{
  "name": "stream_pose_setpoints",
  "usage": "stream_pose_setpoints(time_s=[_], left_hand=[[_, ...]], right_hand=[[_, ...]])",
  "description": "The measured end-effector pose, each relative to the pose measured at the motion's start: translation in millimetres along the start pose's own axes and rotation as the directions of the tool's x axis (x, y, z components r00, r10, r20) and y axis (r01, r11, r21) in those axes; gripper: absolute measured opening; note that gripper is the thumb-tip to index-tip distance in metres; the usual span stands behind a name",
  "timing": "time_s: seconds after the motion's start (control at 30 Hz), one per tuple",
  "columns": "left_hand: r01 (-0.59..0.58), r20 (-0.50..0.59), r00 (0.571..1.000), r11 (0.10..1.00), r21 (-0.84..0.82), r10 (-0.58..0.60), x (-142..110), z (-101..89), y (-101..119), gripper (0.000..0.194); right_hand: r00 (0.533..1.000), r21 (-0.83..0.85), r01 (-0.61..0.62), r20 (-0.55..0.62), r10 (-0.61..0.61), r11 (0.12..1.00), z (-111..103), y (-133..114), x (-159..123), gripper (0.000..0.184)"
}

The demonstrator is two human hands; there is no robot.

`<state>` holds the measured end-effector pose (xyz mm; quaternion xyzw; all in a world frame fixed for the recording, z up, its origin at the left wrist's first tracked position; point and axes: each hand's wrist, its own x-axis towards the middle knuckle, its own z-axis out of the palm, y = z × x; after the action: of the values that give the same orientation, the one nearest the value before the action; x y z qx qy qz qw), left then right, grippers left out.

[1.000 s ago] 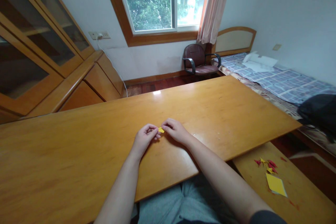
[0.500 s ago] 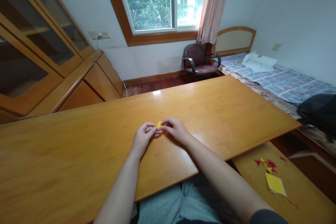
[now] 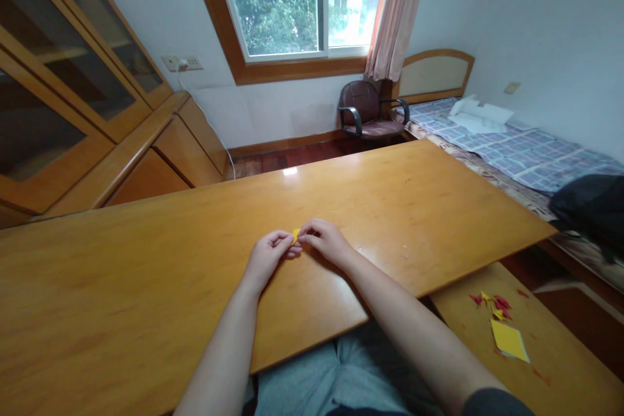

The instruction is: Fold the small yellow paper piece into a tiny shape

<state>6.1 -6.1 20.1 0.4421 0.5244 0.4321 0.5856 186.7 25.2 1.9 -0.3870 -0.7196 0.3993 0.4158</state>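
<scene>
Between my hands, just above the wooden table, is a small folded piece of yellow paper. My left hand pinches its left side between thumb and fingers. From the other side, the fingertips of my right hand are closed on the paper's right edge. Much of the paper is covered by my fingers, so its exact folded shape cannot be made out.
At lower right, a lower wooden surface holds a stack of yellow paper squares and several small red and yellow folded papers. Beyond the table stand a maroon armchair and a bed bearing a black bag.
The yellow paper has been turned between my fingertips, and less of it shows now than half a second ago. My right fingers have shifted slightly around its edge; both forearms stay put.
</scene>
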Motion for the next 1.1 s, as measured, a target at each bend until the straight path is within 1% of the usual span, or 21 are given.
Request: stream_pose_setpoints(time_s=[0.17, 0.37, 1.1], left_hand=[[0.031, 0.028, 0.999, 1.0, -0.005, -0.031, -0.9, -0.3, 1.0, 0.046], [0.031, 0.052, 0.998, 0.999, 0.03, -0.033, -1.3, 0.4, 2.1, 0.046], [0.034, 0.05, 0.998, 0.999, 0.035, -0.035, -0.2, 2.5, 1.0, 0.047]], right_hand=[[1.0, -0.001, -0.011, 0.009, 0.011, 1.0, -0.6, -3.9, -0.2, 0.007], [1.0, -0.011, -0.028, 0.014, 0.028, 1.0, 0.0, -5.1, -0.3, 0.008], [0.999, -0.062, -0.041, 0.003, 0.042, 0.997, 2.8, -4.8, -0.8, 0.009]])
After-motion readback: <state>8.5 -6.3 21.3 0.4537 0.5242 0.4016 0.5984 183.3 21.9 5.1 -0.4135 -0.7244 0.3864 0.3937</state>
